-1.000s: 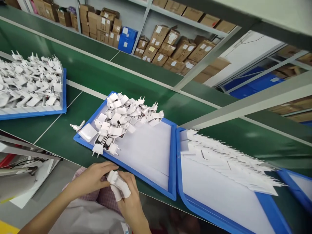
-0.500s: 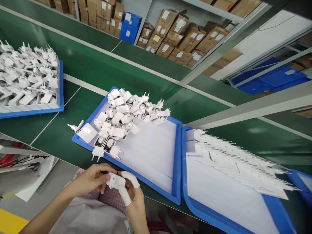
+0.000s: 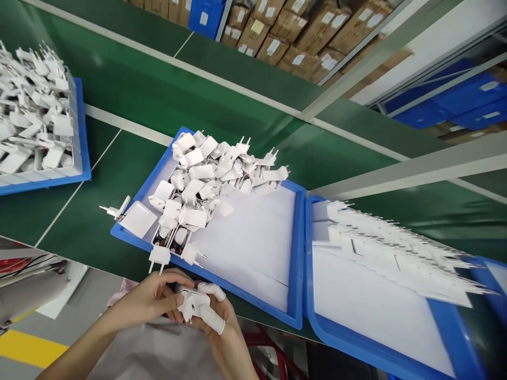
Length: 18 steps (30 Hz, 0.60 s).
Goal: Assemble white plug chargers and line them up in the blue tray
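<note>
Low in the head view, close to my body, both hands are closed on one white plug adapter (image 3: pixel 195 302). My left hand (image 3: pixel 164 296) pinches its left side with thumb and fingers. My right hand (image 3: pixel 219 311), with white covers on two fingers, grips the right side. A metal pin shows on the adapter's face; its underside is hidden by my fingers. Just beyond my hands lies a blue-rimmed tray (image 3: pixel 295 253) with a heap of white plug adapters (image 3: pixel 198 184). Some of these sit open, with electronic parts showing inside.
To the right, a second blue tray (image 3: pixel 311 295) holds rows of white adapters (image 3: pixel 396 253). A crate piled with adapters (image 3: pixel 27 116) stands at the far left. A slanting metal post (image 3: pixel 396 163) rises behind the trays. Cardboard boxes (image 3: pixel 273 47) fill the shelf at the back.
The adapter has turned in my hands, so a different side with a pin faces up. My view has shifted slightly; the trays and heap look undisturbed.
</note>
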### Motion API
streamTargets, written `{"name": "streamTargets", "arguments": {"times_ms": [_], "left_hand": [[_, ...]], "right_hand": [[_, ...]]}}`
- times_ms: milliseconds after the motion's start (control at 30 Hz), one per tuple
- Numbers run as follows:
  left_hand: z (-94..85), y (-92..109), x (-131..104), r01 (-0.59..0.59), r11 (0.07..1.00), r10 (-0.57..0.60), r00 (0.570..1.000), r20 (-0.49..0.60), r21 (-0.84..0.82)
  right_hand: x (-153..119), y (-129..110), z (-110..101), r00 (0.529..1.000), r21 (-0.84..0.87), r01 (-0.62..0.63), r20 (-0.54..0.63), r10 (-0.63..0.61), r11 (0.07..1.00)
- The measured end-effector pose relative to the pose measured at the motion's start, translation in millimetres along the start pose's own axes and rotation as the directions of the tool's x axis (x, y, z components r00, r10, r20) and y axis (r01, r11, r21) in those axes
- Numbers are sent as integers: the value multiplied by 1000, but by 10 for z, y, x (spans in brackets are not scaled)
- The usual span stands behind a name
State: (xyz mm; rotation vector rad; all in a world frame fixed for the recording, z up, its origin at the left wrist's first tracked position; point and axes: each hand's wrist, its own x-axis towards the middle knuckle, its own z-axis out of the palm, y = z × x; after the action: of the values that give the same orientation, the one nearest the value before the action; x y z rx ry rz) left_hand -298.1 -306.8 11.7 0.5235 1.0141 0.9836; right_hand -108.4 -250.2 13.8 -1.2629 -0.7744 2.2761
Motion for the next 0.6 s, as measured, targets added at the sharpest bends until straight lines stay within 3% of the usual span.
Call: {"name": "streamTargets", "arguments": {"times_ms": [200, 600], "left_hand": [[51, -50, 4, -56, 998, 55, 997, -55, -15], [104, -19, 17, -39, 995, 31, 996, -89, -93]], "right_hand": [[16, 45, -69, 999, 8, -12, 42, 11, 1000], [14, 95, 7, 999, -32, 11, -51, -12, 999]]}}
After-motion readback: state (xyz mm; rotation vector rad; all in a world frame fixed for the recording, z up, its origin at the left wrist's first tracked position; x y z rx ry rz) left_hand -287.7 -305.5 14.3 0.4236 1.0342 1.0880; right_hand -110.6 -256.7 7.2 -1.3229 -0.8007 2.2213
